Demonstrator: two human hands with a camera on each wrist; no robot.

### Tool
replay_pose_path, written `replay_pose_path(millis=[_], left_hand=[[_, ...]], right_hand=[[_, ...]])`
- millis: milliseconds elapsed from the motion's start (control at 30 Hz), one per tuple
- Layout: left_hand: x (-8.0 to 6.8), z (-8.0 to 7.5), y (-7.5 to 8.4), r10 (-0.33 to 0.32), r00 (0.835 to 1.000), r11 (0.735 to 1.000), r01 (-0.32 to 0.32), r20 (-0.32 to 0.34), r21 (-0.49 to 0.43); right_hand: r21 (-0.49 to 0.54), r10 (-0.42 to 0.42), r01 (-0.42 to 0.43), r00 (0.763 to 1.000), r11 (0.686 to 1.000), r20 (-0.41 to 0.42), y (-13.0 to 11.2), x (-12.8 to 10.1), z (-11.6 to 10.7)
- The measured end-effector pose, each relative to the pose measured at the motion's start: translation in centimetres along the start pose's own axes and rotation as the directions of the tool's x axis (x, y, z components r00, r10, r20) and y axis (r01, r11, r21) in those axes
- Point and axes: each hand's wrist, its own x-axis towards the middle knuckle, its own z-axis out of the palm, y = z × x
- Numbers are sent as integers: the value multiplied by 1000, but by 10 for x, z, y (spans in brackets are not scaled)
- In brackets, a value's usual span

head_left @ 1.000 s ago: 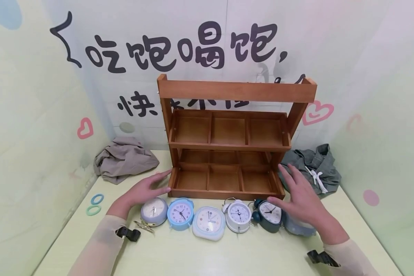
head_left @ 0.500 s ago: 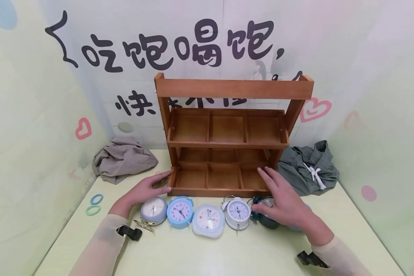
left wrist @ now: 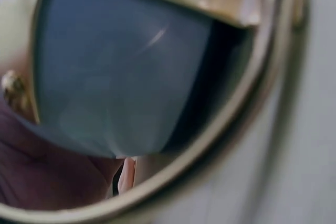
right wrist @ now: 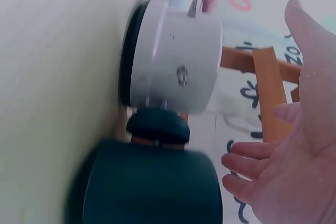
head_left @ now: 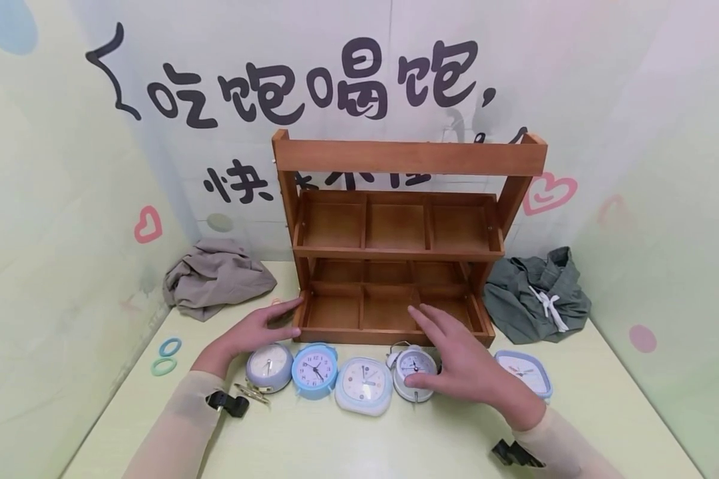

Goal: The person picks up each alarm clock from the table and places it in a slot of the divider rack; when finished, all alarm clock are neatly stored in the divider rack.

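My left hand (head_left: 248, 332), fingers extended, rests against the left side of a wooden two-tier shelf (head_left: 410, 158). In front of it stands a lavender alarm clock (head_left: 269, 369), then a light-blue alarm clock (head_left: 314, 372) and a pale rounded-square clock (head_left: 363, 388). With fingers spread, my right hand (head_left: 464, 366) hovers over the row, partly covering a white alarm clock (head_left: 416, 396). It hides a dark green alarm clock (right wrist: 152, 187) from the head view; the right wrist view shows that clock close up. A lavender-blue square clock (head_left: 524, 374) lies at the row's right end.
A brown-grey cloth (head_left: 216, 279) lies crumpled left of the shelf, a dark green-grey cloth (head_left: 533, 299) right of it. Blue (head_left: 170, 346) and green rings (head_left: 164, 366) lie at far left. A small gold-coloured metal piece (head_left: 251, 394) sits by the left wrist.
My right hand has moved left from the shelf's right side across the dark green clock to the white one, uncovering the square clock at the right end. My left hand stays at the shelf.
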Motion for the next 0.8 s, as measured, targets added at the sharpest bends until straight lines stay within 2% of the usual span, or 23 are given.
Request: replay_pose_path(millis=[100, 500, 800], left_hand=[[1, -1, 2, 18, 1000, 1000, -18, 7, 7], [3, -6, 8, -4, 1000, 998, 3, 6, 65], [2, 0, 4, -12, 1000, 999, 12, 7, 52]], right_hand=[[0, -31, 31, 999, 1000, 17, -5, 4, 5], [-1, -58, 59, 986, 998, 153, -23, 18, 32], [-48, -65, 75, 980, 996, 190, -35, 20, 46]])
